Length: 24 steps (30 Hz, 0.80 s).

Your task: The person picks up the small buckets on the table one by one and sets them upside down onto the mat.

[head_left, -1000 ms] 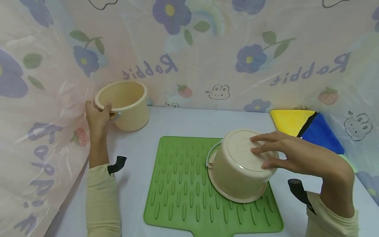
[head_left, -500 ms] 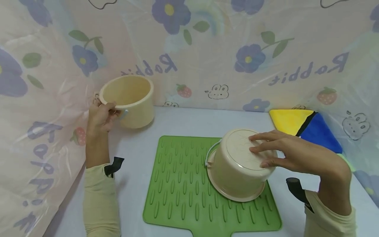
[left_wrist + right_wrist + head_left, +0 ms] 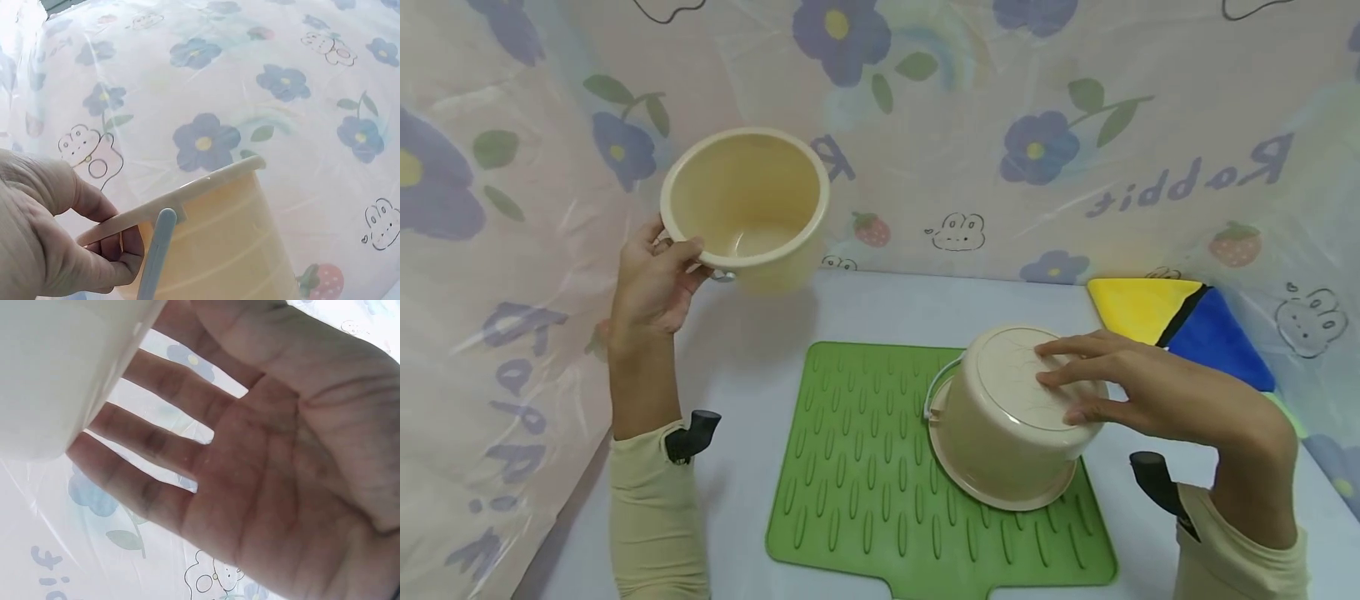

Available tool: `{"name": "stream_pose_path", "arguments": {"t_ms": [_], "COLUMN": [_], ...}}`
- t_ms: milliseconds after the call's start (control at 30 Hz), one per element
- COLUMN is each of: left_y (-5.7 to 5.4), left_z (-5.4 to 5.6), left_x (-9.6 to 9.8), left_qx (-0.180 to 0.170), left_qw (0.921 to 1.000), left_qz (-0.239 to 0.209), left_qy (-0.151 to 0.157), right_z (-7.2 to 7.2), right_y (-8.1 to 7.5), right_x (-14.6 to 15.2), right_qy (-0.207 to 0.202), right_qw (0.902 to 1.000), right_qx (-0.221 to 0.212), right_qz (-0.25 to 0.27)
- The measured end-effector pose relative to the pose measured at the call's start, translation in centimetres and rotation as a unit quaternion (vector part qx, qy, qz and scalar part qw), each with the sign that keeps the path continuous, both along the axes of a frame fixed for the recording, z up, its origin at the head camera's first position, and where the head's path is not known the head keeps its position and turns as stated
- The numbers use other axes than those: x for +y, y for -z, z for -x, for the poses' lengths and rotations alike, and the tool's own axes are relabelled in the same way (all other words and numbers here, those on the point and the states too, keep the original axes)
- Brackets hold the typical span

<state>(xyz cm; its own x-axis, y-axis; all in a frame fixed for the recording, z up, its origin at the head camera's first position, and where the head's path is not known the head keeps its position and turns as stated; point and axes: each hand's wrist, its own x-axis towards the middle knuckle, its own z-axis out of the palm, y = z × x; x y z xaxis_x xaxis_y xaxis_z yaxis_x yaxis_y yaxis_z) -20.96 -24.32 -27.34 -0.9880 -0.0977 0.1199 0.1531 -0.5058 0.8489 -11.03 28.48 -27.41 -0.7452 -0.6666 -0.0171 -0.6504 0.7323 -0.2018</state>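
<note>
A yellowish plastic bucket hangs above the table at the left, its mouth tipped toward me. My left hand pinches its rim, thumb over the edge and fingers curled beneath, beside the pale blue handle in the left wrist view. A second, cream bucket stands upside down on a green ribbed mat. On its upturned base rest the spread fingertips of my right hand. The right wrist view shows that palm with fingers straight against the cream bucket.
A folded yellow and blue cloth lies at the back right, behind my right hand. Patterned plastic sheeting walls the white table at the back and both sides.
My left hand has lifted the yellowish bucket off the table, moving it up and to the right and tilting its mouth toward me. The right hand and cream bucket have stayed put.
</note>
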Motion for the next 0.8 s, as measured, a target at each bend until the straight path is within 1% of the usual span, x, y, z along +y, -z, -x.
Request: {"name": "stream_pose_path", "arguments": {"t_ms": [100, 200, 267, 400, 467, 533, 567, 667, 733, 800], "left_y": [-0.5, -0.9, -1.1, -1.3, -1.3, -1.4, -1.4, -1.6, -1.8, -2.0], "left_z": [-0.6, -1.2, -1.5, -1.8, -2.0, -2.2, -2.3, -2.9, -3.4, -4.1], "left_x": [0.6, 1.1, 1.5, 2.2, 2.7, 3.3, 3.7, 5.1, 6.1, 7.2], "left_qx": [0.012, 0.020, 0.026, 0.037, 0.036, 0.033, 0.032, 0.021, 0.011, 0.001], "left_qw": [0.9998, 0.9993, 0.9993, 0.9991, 0.9991, 0.9992, 0.9993, 0.9996, 0.9998, 0.9999], "left_qz": [0.012, 0.028, 0.025, 0.016, 0.012, 0.008, 0.006, -0.002, -0.009, -0.012], "left_qy": [0.011, 0.012, 0.009, 0.014, 0.017, 0.019, 0.020, 0.018, 0.012, -0.008], "right_z": [-0.1, -0.2, -0.2, -0.4, -0.6, -0.7, -0.7, -0.9, -1.0, -1.3], "right_y": [0.2, 0.4, 0.4, -0.2, -0.9, -1.7, -2.0, -2.9, -3.2, -3.1], "right_x": [0.2, 0.2, 0.1, -1.0, -1.9, -3.0, -3.7, -6.3, -8.5, -10.9], "right_qy": [-0.006, -0.014, -0.019, 0.001, 0.009, 0.009, 0.001, -0.040, -0.060, -0.070], "right_qw": [0.9999, 0.9993, 0.9986, 0.9981, 0.9974, 0.9943, 0.9914, 0.9774, 0.9673, 0.9585], "right_qx": [0.013, 0.032, 0.047, 0.059, 0.064, 0.081, 0.091, 0.113, 0.104, 0.077], "right_qz": [0.004, 0.010, 0.014, 0.017, 0.034, 0.068, 0.094, 0.174, 0.223, 0.266]}}
